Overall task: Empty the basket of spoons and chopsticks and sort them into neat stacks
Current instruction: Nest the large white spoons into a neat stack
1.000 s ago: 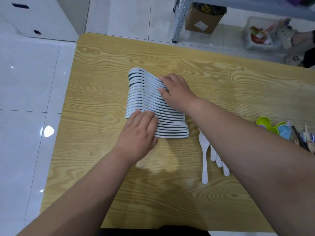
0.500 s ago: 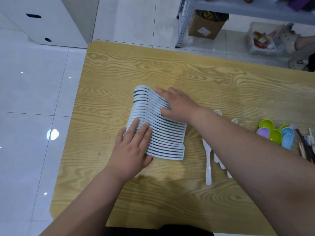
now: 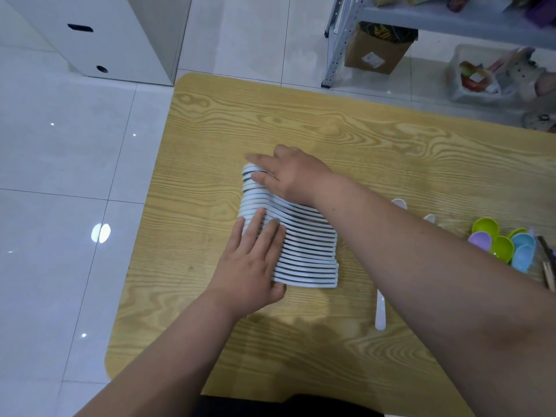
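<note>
Pale yellow wood-grain laminate is carrying everything here: the rectangular table (image 3: pixel 391 139) is holding the long overlapped row of white plastic soup spoons (image 3: pixel 307 248) near its middle, standing on edge and curving at the far end. Both hands are pressing on that row with flat, spread fingers, gripping nothing. The left hand (image 3: pixel 249 266) is now lying further up the near-left part than a second ago, when its fingertips were only meeting the row's edge. The right hand (image 3: pixel 293 176) is sliding off the handles towards the far corner, its fingers reaching over the last spoon bowls, though blur there is making the exact contact hard to judge. The row is looking tighter for it, so I judge this stack close to finished. Beside the right forearm a few loose white long-handled spoons (image 3: pixel 380 311) are waiting. Beyond them are a small cluster of green, purple and blue plastic spoons (image 3: pixel 496 242) and brown wooden chopsticks (image 3: pixel 549 272) at the frame edge, all needing sorting. The basket is not showing in view
</note>
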